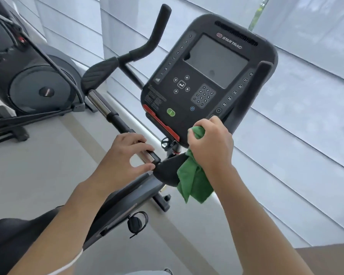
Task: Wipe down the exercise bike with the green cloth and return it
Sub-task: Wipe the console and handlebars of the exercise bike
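The exercise bike fills the middle of the head view, its dark console [205, 80] tilted toward me. My right hand [211, 143] grips a bunched green cloth [195, 181] at the console's lower right corner, and the cloth hangs down over a black elbow pad [167, 169]. My left hand [127, 153] curls round the handlebar [115, 118] where its chrome section meets the pad, thumb below and fingers above. The bike's black seat [14, 235] shows at the bottom left.
An elliptical machine [32, 82] stands at the left on the pale floor [38, 171]. Window blinds [306, 116] cover the wall behind the bike. Headphones [137, 223] hang on the bike frame below the handlebar.
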Action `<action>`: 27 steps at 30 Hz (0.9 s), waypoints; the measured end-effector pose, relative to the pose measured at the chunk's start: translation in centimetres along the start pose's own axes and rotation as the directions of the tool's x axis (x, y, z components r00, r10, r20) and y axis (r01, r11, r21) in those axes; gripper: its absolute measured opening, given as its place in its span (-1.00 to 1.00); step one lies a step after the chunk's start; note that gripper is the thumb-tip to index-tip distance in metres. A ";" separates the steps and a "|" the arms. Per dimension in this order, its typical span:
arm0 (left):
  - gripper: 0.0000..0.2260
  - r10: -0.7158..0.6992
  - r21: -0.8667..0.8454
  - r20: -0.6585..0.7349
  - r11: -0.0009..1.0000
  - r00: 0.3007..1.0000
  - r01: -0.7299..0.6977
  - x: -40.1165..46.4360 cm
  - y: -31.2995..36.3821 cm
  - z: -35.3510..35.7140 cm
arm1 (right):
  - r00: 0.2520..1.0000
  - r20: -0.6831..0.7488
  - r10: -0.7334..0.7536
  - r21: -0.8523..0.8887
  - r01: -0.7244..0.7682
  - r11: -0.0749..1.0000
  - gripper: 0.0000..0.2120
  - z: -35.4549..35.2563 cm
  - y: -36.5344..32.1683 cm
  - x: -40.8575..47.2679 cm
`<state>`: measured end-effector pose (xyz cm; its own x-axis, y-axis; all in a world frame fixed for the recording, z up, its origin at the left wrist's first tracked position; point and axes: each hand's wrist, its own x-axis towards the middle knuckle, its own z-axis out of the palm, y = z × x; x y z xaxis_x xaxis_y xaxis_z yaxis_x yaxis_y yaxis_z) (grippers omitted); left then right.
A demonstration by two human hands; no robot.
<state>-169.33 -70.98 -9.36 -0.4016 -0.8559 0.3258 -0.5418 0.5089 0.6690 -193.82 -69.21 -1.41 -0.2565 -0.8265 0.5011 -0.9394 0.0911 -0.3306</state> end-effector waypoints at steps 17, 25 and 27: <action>-0.60 0.053 -0.019 -0.064 0.998 0.997 -0.054 -0.5 -1.4 1.6 | 0.988 -0.049 -0.143 -0.126 0.136 0.983 -0.84 2.1 -3.7 -14.6; -0.59 0.045 0.010 -0.049 0.999 0.998 -0.045 -0.4 -1.4 1.7 | 0.995 -0.101 0.000 -0.074 -0.008 0.997 -0.82 0.7 -1.6 -7.5; -0.60 0.050 0.024 -0.045 0.999 0.998 -0.049 -0.5 -1.3 1.6 | 0.988 -0.131 0.082 -0.042 -0.088 0.995 -0.82 0.4 -0.8 -5.4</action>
<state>-169.61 -71.04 -11.49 -0.3944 -0.8328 0.3884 -0.5390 0.5520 0.6362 -191.63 -65.01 -4.17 -0.3603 -0.7361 0.5730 -0.9218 0.1868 -0.3396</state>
